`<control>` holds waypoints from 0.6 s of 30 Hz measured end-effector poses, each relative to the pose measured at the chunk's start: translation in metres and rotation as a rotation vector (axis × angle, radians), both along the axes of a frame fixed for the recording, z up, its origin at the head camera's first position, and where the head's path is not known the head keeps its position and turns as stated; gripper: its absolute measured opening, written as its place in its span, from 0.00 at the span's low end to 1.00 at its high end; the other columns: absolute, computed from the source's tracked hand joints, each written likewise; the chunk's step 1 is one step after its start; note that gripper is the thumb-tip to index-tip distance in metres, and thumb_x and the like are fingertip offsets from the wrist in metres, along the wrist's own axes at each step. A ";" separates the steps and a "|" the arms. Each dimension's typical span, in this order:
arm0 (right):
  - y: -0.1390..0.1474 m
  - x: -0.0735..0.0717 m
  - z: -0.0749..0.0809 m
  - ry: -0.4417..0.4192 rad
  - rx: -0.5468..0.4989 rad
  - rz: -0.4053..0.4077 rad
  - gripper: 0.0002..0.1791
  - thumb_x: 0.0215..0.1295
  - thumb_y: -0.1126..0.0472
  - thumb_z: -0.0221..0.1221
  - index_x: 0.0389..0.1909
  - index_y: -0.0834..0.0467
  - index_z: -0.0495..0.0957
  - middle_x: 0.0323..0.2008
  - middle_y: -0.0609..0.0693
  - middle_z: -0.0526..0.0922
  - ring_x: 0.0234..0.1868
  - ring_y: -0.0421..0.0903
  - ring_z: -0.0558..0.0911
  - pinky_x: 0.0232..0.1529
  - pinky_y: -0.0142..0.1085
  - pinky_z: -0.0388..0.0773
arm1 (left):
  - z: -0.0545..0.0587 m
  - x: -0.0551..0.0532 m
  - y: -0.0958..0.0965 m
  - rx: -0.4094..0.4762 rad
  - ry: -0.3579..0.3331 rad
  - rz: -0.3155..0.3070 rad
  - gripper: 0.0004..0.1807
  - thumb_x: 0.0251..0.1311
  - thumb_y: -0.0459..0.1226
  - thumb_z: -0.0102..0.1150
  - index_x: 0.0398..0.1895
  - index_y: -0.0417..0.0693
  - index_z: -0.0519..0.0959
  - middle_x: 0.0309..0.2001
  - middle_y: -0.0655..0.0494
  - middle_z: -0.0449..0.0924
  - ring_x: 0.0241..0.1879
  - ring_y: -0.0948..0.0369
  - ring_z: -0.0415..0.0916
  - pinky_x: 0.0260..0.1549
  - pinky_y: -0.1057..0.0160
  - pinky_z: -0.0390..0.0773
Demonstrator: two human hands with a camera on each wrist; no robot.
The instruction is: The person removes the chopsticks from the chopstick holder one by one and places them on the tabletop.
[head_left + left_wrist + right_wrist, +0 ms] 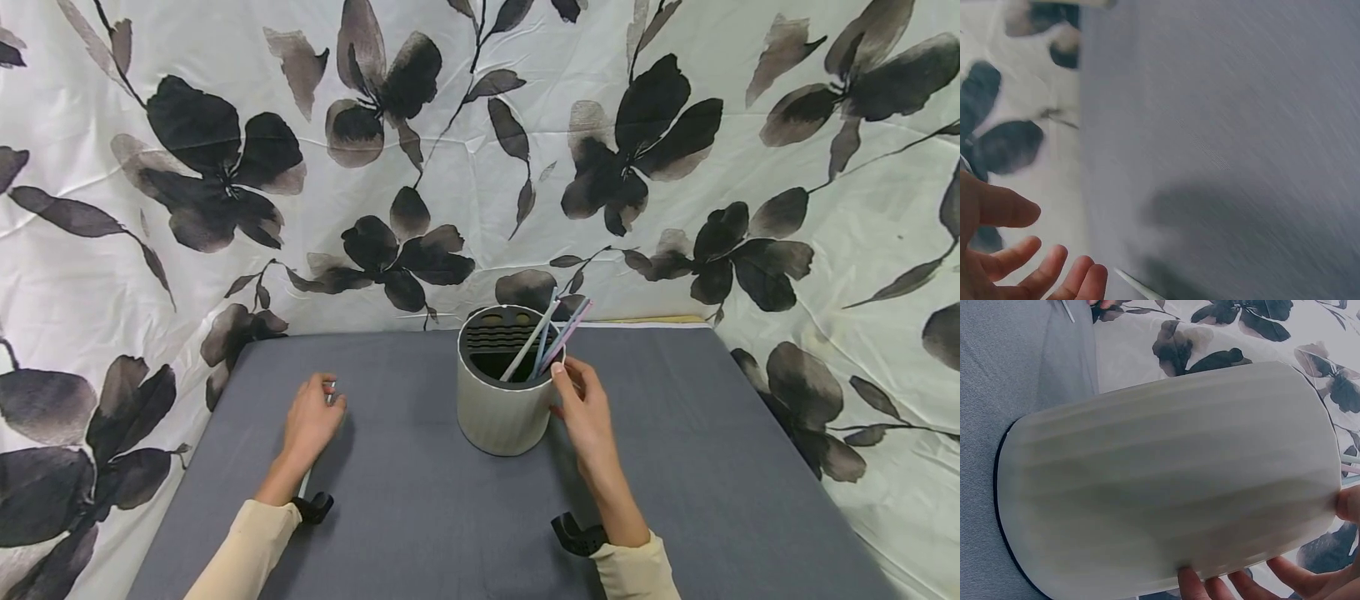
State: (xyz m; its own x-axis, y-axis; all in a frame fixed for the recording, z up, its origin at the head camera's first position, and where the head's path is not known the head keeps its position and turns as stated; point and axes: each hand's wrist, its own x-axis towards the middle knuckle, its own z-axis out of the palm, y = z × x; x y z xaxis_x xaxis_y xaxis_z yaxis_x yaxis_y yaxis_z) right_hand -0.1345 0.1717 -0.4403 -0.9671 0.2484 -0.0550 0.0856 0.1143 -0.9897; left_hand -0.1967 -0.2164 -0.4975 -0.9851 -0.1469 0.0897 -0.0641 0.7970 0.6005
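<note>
The right hand (587,412) grips the pale holder (504,421) by its rim and side. Left of the holder, the left hand (313,421) is loose-fingered by a white stick (305,482), contact unclear. Under the holder spreads a grey tabletop (420,517); behind it, flower-printed fabric (480,192).

Dark-topped off-white holder (501,417), blue, pink and whitish sticks (528,342), grey tabletop (450,525), white cloth (468,208) with blackish-brown floral print.
</note>
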 end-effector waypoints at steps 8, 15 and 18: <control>0.000 0.000 0.000 0.003 -0.004 -0.004 0.34 0.79 0.39 0.52 0.75 0.56 0.65 0.74 0.59 0.67 0.76 0.58 0.69 0.67 0.64 0.75 | 0.041 0.006 0.045 0.126 0.061 -0.094 0.22 0.73 0.37 0.58 0.67 0.42 0.75 0.59 0.41 0.80 0.54 0.44 0.81 0.51 0.43 0.79; -0.001 0.000 -0.001 0.010 -0.001 -0.008 0.34 0.80 0.39 0.52 0.75 0.56 0.64 0.74 0.59 0.68 0.76 0.58 0.69 0.67 0.64 0.75 | 0.074 0.020 0.083 0.274 0.113 -0.178 0.21 0.71 0.36 0.61 0.66 0.47 0.76 0.57 0.46 0.82 0.52 0.49 0.83 0.50 0.47 0.81; -0.002 0.000 -0.002 0.010 0.000 -0.009 0.34 0.80 0.39 0.52 0.75 0.57 0.65 0.74 0.59 0.68 0.75 0.58 0.69 0.67 0.64 0.75 | 0.086 0.026 0.098 0.350 0.109 -0.224 0.20 0.71 0.36 0.62 0.65 0.49 0.77 0.56 0.49 0.83 0.52 0.52 0.83 0.50 0.49 0.82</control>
